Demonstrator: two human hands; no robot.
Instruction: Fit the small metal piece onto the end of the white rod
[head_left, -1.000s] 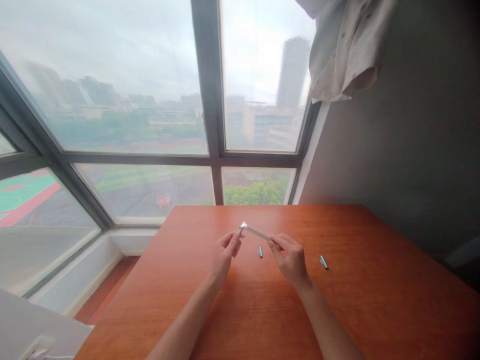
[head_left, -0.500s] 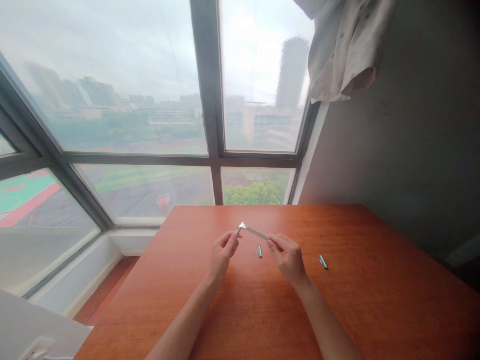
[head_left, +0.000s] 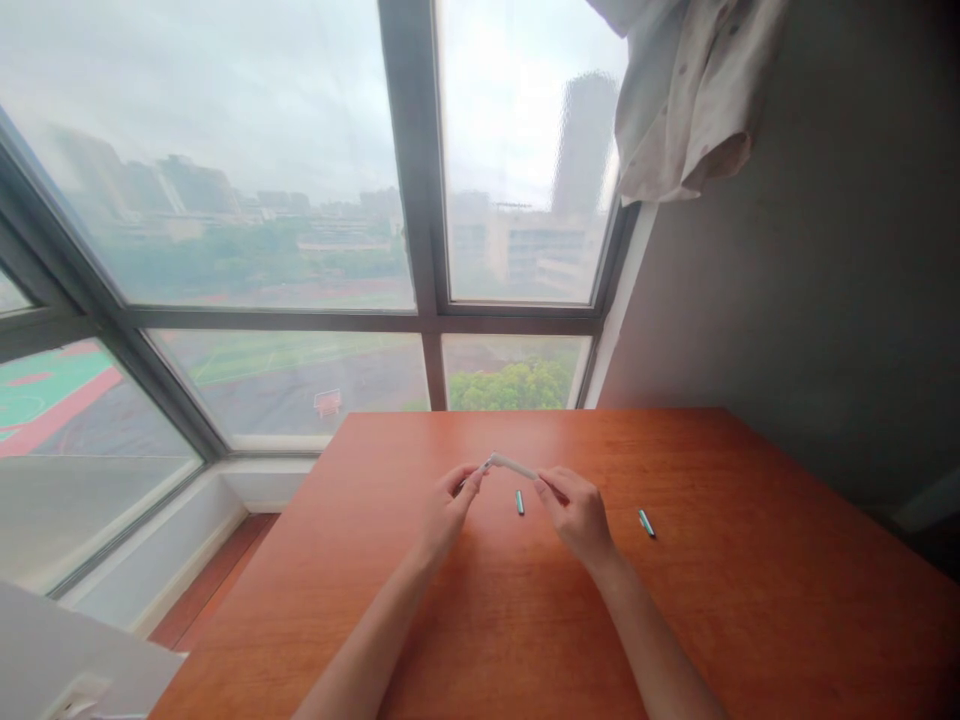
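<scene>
My left hand (head_left: 450, 505) pinches a small silvery piece (head_left: 487, 465) between thumb and fingers; most of it is covered. My right hand (head_left: 576, 510) grips the near end of a slim white stick, like a handle (head_left: 514, 465), which slants up to the left. The stick's far tip meets the silvery piece; whether they are joined I cannot tell. Below and between the hands lies a small teal-and-dark bar (head_left: 520, 502), shaped like a razor cartridge. A second such bar (head_left: 646, 523) rests to the right of my right hand.
Both hands are above a reddish-brown wooden table (head_left: 510, 640). Large windows (head_left: 270, 150) stand behind its far edge, with a grey wall (head_left: 750, 300) at the right. A light shirt (head_left: 682, 110) hangs at the upper right.
My left hand has turned slightly, and the silvery piece now shows less and sits lower, against the stick's tip. My right hand has barely moved. Both bars lie where they were.
</scene>
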